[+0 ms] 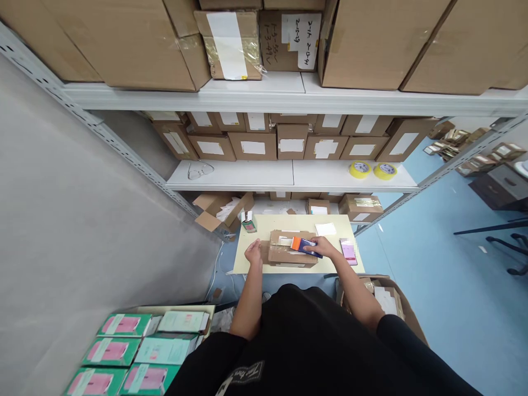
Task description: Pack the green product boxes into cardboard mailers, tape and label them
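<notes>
A taped cardboard box (292,256) lies on the pale yellow table (284,223), with white label strips on top. My right hand (324,247) holds a small dark blue and orange box (303,245) over its top. At the cardboard box's left end, a flap (264,252) stands out. My left hand (253,253) is closed at the outer edge of this flap, fingers curled against it. A small green and white carton (248,221) stands at the table's back left. To the right lie a white paper (325,229) and a phone with a pink screen (348,251).
Shelves (231,175) with labelled cartons rise behind the table. Glasses (201,170) and two yellow tape rolls (360,169) lie on one. An open carton (223,212) stands at left. Green and pink boxes (111,352) are at lower left; a large carton (406,308) is at right.
</notes>
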Action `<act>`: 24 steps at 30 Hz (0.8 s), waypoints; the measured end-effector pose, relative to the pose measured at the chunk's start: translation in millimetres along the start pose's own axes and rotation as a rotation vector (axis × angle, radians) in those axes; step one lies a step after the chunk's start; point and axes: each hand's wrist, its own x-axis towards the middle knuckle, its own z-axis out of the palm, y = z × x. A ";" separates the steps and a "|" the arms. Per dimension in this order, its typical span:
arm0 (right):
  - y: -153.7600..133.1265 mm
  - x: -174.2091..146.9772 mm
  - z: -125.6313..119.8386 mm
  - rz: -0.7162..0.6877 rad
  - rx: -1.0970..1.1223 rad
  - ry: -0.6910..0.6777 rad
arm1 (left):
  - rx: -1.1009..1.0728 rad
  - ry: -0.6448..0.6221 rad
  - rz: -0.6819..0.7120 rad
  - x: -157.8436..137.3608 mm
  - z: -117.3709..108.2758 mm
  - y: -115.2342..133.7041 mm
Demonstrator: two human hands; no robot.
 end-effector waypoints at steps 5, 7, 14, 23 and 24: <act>-2.1 14.5 10.1 0.056 -0.041 -0.006 | 0.058 -0.025 -0.034 5.6 -0.8 -13.9; -0.2 17.2 11.1 0.062 -0.064 0.007 | 0.083 -0.056 -0.033 7.3 1.7 -17.2; -2.3 20.0 6.5 0.067 -0.120 0.024 | 0.177 -0.153 -0.044 9.7 7.6 -25.8; -11.4 17.8 4.1 0.070 -0.200 -0.008 | 0.330 -0.391 0.018 9.1 5.1 -43.1; -13.0 17.3 3.3 0.073 -0.210 -0.007 | 0.369 -0.384 0.010 8.1 5.7 -45.2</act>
